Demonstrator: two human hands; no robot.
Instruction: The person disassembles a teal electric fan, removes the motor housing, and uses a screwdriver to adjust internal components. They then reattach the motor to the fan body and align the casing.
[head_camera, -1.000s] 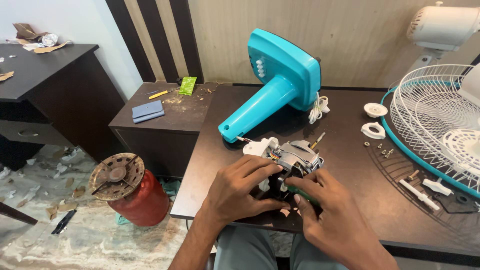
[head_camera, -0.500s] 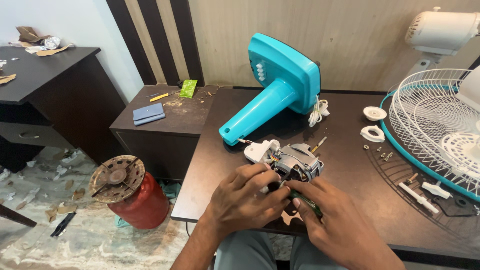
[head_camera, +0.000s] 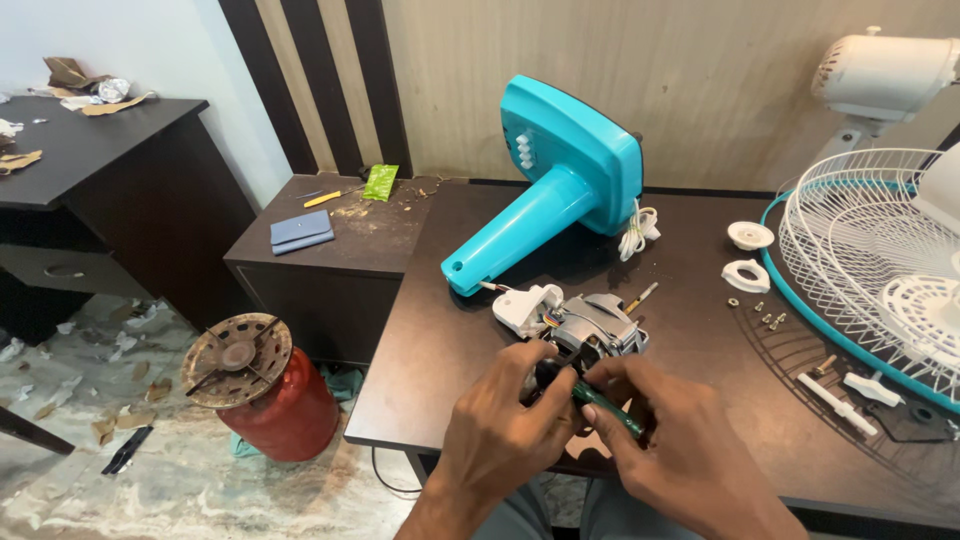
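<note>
— Since both my hands crowd the same spot, which one actually has the tool?

— My right hand (head_camera: 680, 455) does. Its fingers (head_camera: 625, 385) are pinched around the green-handled screwdriver (head_camera: 600, 405), and the handle runs slantwise, from low on my right up toward the left, where its dark tip meets the fan motor (head_camera: 590, 335).

— And the motor, where does it lie from your fingers?

— Just beyond them, on the dark surface (head_camera: 440, 350) near its front edge, touching my fingertips. My left hand (head_camera: 500, 435) is curled against the motor's near left side, fingers pressed together on it; I cannot tell exactly what they grip underneath.

— What sits around it?

— A white plastic piece (head_camera: 525, 305) with coloured wires just left of the motor, the turquoise fan stand (head_camera: 560, 190) lying behind it, and small screws (head_camera: 765, 315) well off to the right by the wire fan guard (head_camera: 870, 260).
</note>
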